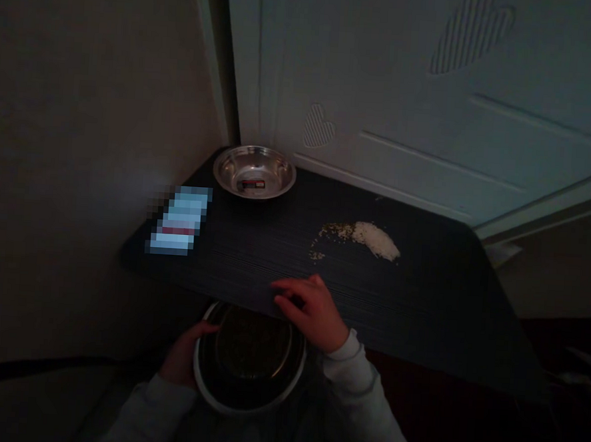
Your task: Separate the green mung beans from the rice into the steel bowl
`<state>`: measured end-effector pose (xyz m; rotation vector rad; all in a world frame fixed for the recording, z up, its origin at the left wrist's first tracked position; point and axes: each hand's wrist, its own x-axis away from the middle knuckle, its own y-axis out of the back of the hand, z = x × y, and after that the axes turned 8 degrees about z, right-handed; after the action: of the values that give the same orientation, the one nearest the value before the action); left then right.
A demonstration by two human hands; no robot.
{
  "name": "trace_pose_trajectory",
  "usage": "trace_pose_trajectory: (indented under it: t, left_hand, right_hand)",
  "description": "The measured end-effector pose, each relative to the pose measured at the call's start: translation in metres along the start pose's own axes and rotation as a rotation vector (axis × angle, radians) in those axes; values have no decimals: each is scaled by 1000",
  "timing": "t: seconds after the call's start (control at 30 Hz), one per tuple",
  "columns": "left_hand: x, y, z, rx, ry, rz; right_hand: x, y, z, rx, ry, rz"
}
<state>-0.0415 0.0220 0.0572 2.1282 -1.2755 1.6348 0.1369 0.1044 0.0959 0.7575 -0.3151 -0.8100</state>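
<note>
My left hand [184, 354] grips the left rim of a round metal bowl [246, 408], with its thumb over the edge. The bowl sits just under the table's front edge, and small dark bits that I cannot make out lie in it. My right hand [314, 312] is at the table's front edge, above the bowl's far right rim. Its index finger and thumb point left with a gap between them, and I see nothing held there. Farther back on the dark table [431, 289] lies a pile of pale, rice-like grains [377, 241], with greenish grains [339, 230] at its left end.
A shiny steel bowl [255, 153] with a small label inside stands at the table's back left corner. A lit, blurred-out screen [180, 220] lies at the left edge. Behind the table is a white panel [382, 106] with heart shapes. The light is dim.
</note>
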Motion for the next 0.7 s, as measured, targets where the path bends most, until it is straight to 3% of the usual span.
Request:
trace_pose_trajectory:
  t: [0.17,0.37,0.53,0.7]
  left_hand:
    - [-3,0,4,-44,35,-70]
    - [-4,-3,16,-75,76,-28]
    - [-3,-15,20,-128,31,-69]
    - [1,-22,21,-153,106,-52]
  right_hand:
    - [0,2,1,-1,1,26]
    - [0,4,3,28,20,68]
    - [1,4,4,40,33,76]
    - [1,2,4,28,28,54]
